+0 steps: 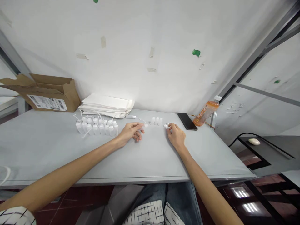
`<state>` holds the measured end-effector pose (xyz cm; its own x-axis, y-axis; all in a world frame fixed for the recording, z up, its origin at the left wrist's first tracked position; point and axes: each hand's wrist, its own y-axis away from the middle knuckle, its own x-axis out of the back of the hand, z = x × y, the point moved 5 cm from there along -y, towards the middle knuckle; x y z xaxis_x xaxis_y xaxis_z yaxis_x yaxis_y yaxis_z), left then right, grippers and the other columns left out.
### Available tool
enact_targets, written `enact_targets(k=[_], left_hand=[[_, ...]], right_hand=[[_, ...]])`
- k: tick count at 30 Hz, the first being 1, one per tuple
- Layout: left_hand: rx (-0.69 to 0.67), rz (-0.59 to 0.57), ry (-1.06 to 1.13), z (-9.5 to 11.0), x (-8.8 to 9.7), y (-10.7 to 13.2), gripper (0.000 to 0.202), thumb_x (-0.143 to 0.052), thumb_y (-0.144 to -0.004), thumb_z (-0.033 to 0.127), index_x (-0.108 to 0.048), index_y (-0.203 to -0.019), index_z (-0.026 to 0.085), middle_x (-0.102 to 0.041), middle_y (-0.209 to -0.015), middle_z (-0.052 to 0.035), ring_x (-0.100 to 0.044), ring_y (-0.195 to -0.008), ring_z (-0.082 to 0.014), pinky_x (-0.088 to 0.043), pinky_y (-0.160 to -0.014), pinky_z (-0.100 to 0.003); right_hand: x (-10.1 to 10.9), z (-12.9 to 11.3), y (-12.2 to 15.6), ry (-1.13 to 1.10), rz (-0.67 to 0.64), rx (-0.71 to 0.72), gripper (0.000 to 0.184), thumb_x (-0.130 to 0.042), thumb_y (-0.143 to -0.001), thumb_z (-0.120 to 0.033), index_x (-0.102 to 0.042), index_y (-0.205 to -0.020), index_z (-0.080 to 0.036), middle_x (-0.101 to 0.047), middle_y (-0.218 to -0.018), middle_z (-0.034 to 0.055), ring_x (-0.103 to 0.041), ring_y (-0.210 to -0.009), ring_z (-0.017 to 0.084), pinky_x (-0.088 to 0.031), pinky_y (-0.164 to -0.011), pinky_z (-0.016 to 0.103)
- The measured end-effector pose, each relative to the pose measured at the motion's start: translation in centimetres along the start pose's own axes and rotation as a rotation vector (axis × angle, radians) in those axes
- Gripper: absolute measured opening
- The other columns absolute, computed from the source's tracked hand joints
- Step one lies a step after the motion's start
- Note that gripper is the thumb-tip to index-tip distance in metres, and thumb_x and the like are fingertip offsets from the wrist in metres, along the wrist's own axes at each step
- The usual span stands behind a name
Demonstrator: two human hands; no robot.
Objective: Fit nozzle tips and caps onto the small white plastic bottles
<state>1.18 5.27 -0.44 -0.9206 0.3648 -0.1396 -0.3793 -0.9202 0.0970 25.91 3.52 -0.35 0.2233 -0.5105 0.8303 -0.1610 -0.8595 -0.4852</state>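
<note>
My left hand (130, 133) is closed in a pinch on a small translucent white bottle (141, 127), tilted just above the tabletop; a thin white strand curves near its tip. To the right, the fingers of my right hand (177, 136) are bent together at some small white pieces (166, 126) on the table. Whether they grip one of them cannot be made out. Between the hands, a little farther back, stand three small white caps (156, 121). Left of my left hand, several small white bottles (95, 129) stand in rows, some with thin white strands at their tops.
A stack of white flat envelopes (106, 104) lies by the wall, with an open cardboard box (52, 93) to its left. A slim white item (130, 117) lies beside the stack. On the right are a black phone (187, 121) and an orange drink bottle (206, 112).
</note>
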Motion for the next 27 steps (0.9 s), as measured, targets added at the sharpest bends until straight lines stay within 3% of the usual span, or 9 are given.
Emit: enact_targets(k=[8, 13, 16, 20, 27], left_hand=[[-0.012, -0.001, -0.013, 0.1, 0.0, 0.0, 0.038, -0.070, -0.084, 0.046, -0.065, -0.101, 0.012, -0.065, -0.080, -0.0047, -0.062, -0.048, -0.0123, -0.047, -0.042, -0.024], [-0.023, 0.012, -0.035, 0.2, -0.1, 0.0, 0.038, -0.072, -0.082, 0.041, -0.066, -0.105, 0.012, -0.065, -0.081, -0.0054, -0.063, -0.051, -0.0127, -0.048, -0.042, -0.024], [-0.039, 0.028, -0.062, 0.2, -0.2, 0.0, 0.039, -0.073, -0.079, 0.038, -0.066, -0.108, 0.013, -0.065, -0.084, -0.0064, -0.063, -0.054, -0.0133, -0.048, -0.042, -0.024], [-0.100, 0.014, -0.119, 0.3, -0.3, 0.0, 0.041, -0.072, -0.079, 0.041, -0.065, -0.109, 0.014, -0.066, -0.088, -0.0064, -0.064, -0.057, -0.0136, -0.050, -0.044, -0.024], [-0.181, 0.052, -0.280, 0.3, -0.1, 0.0, 0.046, -0.074, -0.076, 0.042, -0.062, -0.111, 0.014, -0.067, -0.098, -0.0092, -0.065, -0.057, -0.0131, -0.049, -0.045, -0.024]], right_hand=[[0.2, 0.1, 0.2, -0.052, 0.105, 0.046, 0.011, -0.055, -0.084, -0.014, -0.065, -0.084, -0.019, -0.067, -0.085, 0.0021, -0.050, -0.059, 0.010, -0.021, -0.054, 0.025], [1.4, -2.9, 1.0, -0.232, 0.260, 0.180, 0.017, -0.052, -0.091, -0.026, -0.064, -0.082, -0.018, -0.067, -0.079, 0.0026, -0.050, -0.054, 0.009, -0.031, -0.055, 0.024], [0.8, -6.2, 1.4, -0.372, 0.196, 0.283, 0.026, -0.048, -0.096, -0.032, -0.063, -0.079, -0.019, -0.067, -0.073, 0.0021, -0.050, -0.051, 0.009, -0.035, -0.056, 0.024], [-0.9, -9.2, 1.4, -0.489, 0.053, 0.290, 0.031, -0.048, -0.096, -0.037, -0.060, -0.074, -0.020, -0.066, -0.070, 0.0015, -0.049, -0.052, 0.010, -0.035, -0.056, 0.025], [-1.5, -9.1, 1.0, -0.630, -0.087, 0.217, 0.030, -0.043, -0.095, -0.039, -0.057, -0.076, -0.021, -0.062, -0.067, -0.0007, -0.048, -0.051, 0.011, -0.035, -0.056, 0.025]])
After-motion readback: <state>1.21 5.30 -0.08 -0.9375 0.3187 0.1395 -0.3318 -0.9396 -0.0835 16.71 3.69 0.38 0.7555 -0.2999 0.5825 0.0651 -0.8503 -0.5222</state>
